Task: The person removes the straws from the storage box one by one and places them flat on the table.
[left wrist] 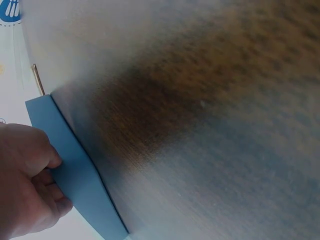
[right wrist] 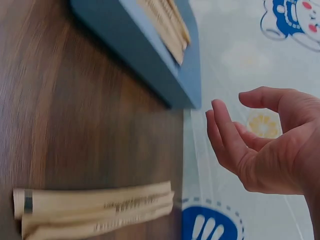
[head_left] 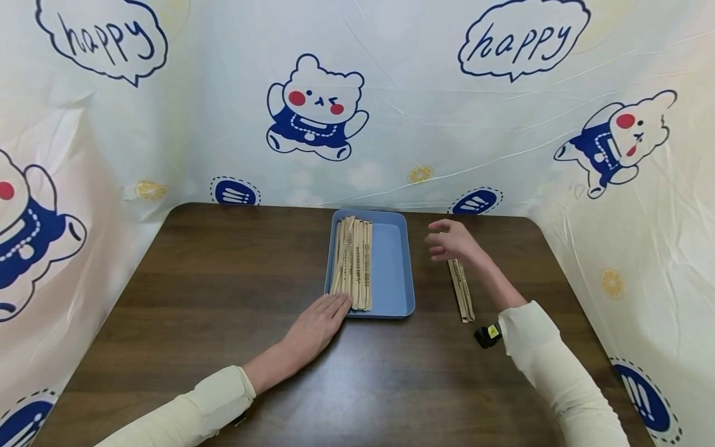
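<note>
The loose slim packets (head_left: pixel 461 292) lie flat on the table (head_left: pixel 223 292), to the right of the blue tray (head_left: pixel 391 267) and well apart from it. Their printed paper sleeves overlap, with the near ends fanned slightly. Your right hand (head_left: pixel 451 241) is above their far end, fingers spread and thumb apart; it holds nothing. The right wrist view shows a clear gap between hand and packets.

To handle these packets well, square the fanned ends first, then pinch across the width near mid-length. Apply light pressure: thin paper is likely to crease, and overlapping sleeves may slide apart.

Your left hand (head_left: pixel 315 326) holds the tray at its near left corner, fingers over the rim beside the packed packets (head_left: pixel 353 267). How firmly it grips, you cannot tell. Maintain this contact lightly so that the tray does not shift.

The packed packets fill the tray's left side, lengthwise, some slightly askew; the right side is bare. The tray's raised right wall stands between that bare strip and the loose packets. Keep the black device (head_left: pixel 488 336) at your right cuff clear of their near ends. A printed cloth (head_left: pixel 408 124) hangs behind the table.
</note>
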`<state>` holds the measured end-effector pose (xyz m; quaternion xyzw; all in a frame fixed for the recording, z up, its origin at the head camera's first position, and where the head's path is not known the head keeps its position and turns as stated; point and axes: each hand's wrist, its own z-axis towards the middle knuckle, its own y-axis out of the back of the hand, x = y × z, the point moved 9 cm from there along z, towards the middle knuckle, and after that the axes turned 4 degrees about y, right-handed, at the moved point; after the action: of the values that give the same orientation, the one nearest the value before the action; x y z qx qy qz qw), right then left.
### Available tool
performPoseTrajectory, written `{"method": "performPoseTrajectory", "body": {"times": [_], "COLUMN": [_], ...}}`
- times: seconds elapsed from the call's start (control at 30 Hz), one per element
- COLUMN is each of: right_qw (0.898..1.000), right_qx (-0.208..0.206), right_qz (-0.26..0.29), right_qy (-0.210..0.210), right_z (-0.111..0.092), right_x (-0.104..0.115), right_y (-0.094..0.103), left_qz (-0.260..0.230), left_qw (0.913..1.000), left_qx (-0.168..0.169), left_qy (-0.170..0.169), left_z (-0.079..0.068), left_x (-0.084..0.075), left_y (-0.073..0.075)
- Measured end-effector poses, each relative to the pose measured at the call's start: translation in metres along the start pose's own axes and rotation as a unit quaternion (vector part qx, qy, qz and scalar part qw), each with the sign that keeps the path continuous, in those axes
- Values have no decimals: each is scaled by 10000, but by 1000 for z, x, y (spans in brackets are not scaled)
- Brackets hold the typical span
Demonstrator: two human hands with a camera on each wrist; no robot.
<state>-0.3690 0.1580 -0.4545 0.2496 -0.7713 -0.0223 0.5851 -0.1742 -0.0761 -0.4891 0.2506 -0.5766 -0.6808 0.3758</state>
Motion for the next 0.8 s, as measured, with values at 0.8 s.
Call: {"method": "performPoseTrajectory", "body": {"times": [0.8], "right_qw": [9958], "right_qx": [577], "right_qz": [704], "right_qy": [-132], "right_z": [18], "right_x": [14], "right_y": [-90], "left_qz": [115], "left_qw": [9998], "left_qx": [-136], "left_qy": [-30], "left_z": [-1], "left_x": [0], "left_y": [1]}}
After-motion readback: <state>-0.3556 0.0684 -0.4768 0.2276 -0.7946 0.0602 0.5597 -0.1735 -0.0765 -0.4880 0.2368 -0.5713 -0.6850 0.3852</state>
